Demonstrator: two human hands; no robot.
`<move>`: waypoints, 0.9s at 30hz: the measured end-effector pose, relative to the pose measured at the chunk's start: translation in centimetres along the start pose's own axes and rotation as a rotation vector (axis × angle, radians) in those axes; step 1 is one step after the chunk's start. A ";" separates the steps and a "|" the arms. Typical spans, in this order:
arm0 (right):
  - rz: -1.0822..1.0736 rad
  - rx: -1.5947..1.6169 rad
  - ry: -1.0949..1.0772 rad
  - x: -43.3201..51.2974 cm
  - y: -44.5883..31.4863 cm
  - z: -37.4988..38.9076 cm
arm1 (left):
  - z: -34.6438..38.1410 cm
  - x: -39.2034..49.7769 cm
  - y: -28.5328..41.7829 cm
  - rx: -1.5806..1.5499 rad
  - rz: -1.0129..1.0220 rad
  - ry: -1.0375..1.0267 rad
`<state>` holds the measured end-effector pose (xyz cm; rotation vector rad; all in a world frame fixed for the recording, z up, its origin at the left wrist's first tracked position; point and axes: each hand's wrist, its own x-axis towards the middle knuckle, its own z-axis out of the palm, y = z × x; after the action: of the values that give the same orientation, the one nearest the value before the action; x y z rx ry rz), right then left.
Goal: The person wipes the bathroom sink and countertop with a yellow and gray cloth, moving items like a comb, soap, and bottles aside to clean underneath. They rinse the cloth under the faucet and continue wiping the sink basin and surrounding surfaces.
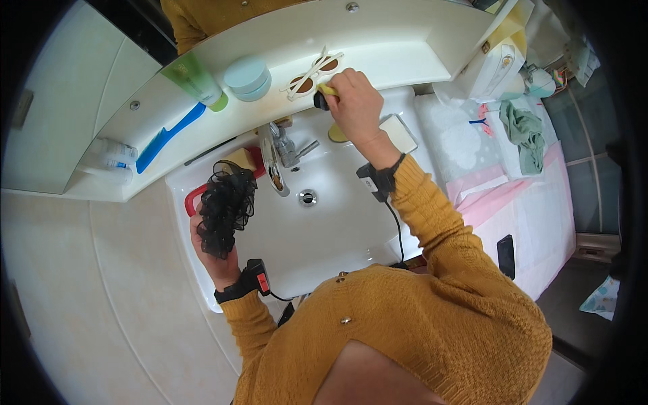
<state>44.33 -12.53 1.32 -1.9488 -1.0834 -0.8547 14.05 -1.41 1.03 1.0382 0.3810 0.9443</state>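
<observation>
My left hand (217,263) holds a black ruffled hair accessory (226,210) of sheer fabric over the left side of the white washbasin (324,238). At the edge of the cabinet shelf (395,63), my right hand (356,104) has its fingers closed on a small yellow and black item (322,98), whose kind I cannot tell. White-framed sunglasses (314,76) with brown lenses lie on the shelf just beyond those fingers. A chrome faucet (286,152) stands between my hands, at the back of the basin.
Along the shelf are a light blue jar (248,78), a green tube (195,81), a blue comb (169,136) and clear bottles (109,159). A soap bar (240,158) and a soap dish (400,133) sit on the basin rim. Rightward lie a green cloth (524,136) and a black phone (505,256).
</observation>
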 end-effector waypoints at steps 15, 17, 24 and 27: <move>-0.308 0.351 -0.477 -2.0 -5.5 1.2 | -1.9 -1.4 0.2 -0.018 0.065 -0.025; -0.456 0.280 -0.386 -0.2 -6.8 2.5 | -2.2 -1.5 0.1 -0.009 0.048 0.024; -0.596 0.108 -0.325 1.7 -7.1 3.1 | -2.7 -1.4 0.0 0.013 0.093 -0.137; -0.524 0.108 -0.220 1.4 -5.6 2.6 | -2.5 -1.4 -0.1 -0.029 0.071 -0.111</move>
<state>40.48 -7.73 2.70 -1.7191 -1.7812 -0.8369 11.63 -1.19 -0.49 1.0779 0.2393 0.9481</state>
